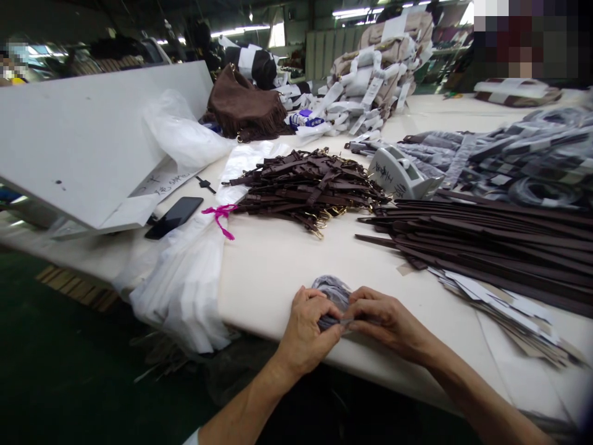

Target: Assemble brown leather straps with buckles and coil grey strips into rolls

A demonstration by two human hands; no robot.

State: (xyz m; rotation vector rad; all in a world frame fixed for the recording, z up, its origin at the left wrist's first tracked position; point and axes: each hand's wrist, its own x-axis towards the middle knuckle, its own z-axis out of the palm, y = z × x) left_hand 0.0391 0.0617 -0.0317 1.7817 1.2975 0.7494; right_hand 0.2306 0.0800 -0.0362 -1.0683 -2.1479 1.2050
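Observation:
A coiled strap in clear plastic wrap [332, 288] rests at the table's near edge between my two hands. My left hand [309, 327] is closed around its left side, thumb pressed toward the front. From the right, my right hand [382, 318] pinches the front of the wrapped coil, its fingertips almost touching my left thumb. Most of the coil's lower part is hidden by my fingers. Beyond my hands lies a heap of short dark brown straps with gold clasps [310, 185].
Long dark brown straps [486, 232] and paper strips [504, 309] lie to the right. A tape dispenser [401, 173] stands behind them, near wrapped coils [542, 154]. To the left are plastic bags [180, 290], a phone [176, 216] and a white board [92, 136]. A brown fringed bag [245, 105] sits behind.

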